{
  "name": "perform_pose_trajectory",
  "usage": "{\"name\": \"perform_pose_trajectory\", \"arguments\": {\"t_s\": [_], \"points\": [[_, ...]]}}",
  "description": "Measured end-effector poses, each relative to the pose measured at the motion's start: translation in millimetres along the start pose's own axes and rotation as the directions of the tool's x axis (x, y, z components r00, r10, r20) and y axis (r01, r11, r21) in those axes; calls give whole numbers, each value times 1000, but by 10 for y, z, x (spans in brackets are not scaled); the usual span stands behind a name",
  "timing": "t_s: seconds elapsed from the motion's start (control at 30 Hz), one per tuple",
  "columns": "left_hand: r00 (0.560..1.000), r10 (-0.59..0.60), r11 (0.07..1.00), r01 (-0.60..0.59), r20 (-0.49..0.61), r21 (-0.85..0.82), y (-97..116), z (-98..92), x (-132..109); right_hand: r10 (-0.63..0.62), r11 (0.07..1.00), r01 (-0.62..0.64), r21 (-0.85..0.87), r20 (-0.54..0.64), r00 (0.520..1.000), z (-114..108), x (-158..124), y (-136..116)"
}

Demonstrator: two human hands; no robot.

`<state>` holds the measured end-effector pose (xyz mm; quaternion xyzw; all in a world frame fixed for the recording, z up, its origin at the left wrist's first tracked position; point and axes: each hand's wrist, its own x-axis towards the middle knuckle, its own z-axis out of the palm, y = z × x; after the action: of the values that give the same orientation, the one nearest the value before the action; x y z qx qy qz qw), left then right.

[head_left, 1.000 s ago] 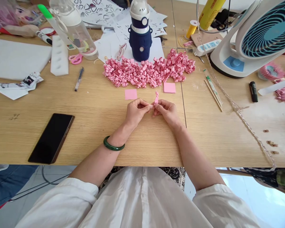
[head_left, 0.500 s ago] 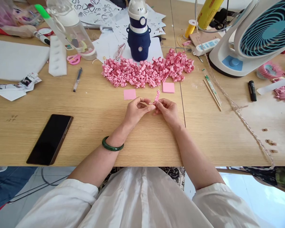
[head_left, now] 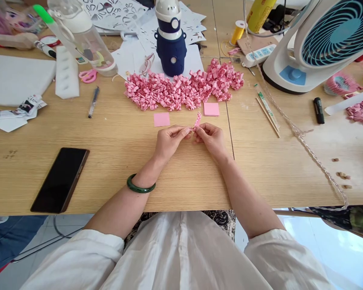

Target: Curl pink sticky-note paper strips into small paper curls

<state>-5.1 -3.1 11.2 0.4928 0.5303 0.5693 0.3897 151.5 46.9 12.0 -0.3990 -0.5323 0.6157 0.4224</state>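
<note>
Left hand [head_left: 168,139] and right hand [head_left: 211,137] still pinch the small curled pink paper strip [head_left: 197,120] between fingertips; grip unchanged, strip slightly more upright

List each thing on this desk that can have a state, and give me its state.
left hand: pinching the pink paper piece
right hand: pinching the same piece
pink paper piece: curled, held upright
phone: screen dark
navy bottle: capped, upright
clear bottle: tilted, lid closed
pink squares: flat, uncurled
</note>
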Motion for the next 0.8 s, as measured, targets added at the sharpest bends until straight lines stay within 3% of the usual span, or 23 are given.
{"name": "perform_pose_trajectory", "arguments": {"t_s": [0.3,0.8], "points": [[992,-73,997,71,-104,-17,-34,23,15,11,1000,-11,-18,46,999,31,-24,21],[982,-172,981,164,-74,-103,-42,23,25,13,1000,-11,-22,126,992,1,-13,27]]}}
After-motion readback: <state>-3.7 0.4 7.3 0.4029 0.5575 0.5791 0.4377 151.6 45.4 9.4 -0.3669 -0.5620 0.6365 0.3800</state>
